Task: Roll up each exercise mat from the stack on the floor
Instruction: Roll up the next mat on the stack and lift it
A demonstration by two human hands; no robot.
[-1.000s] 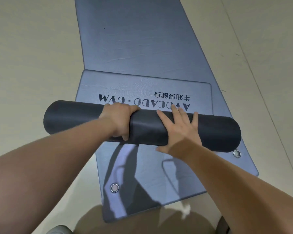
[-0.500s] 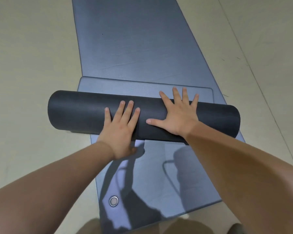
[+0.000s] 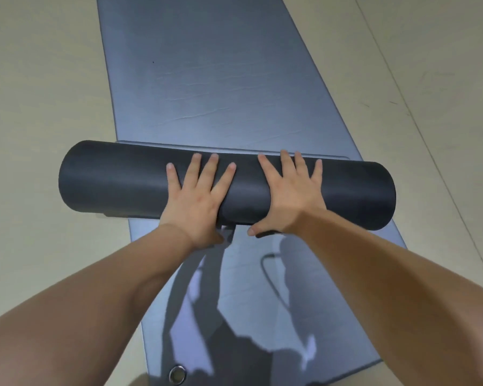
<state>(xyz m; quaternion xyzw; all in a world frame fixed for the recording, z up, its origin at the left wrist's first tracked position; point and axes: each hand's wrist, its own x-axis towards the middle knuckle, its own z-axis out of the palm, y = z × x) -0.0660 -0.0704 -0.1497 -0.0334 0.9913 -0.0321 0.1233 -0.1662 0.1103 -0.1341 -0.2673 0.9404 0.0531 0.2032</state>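
**Charcoal roll under two flat, spread hands**

Charcoal foam mat roll (image 3: 117, 179) lies crosswise on a flat blue-grey exercise mat (image 3: 212, 79), which stretches away over the beige floor (image 3: 39, 107). The left hand (image 3: 195, 199) and right hand (image 3: 290, 196) press on the middle of the roll side by side, palms down, fingers straight and fanned over its top. Each thumb drops to the near lower edge. Just beyond the roll, a narrow strip, possibly its unrolled end, shows flat. A round metal grommet (image 3: 176, 374) sits in the flat mat's near corner.
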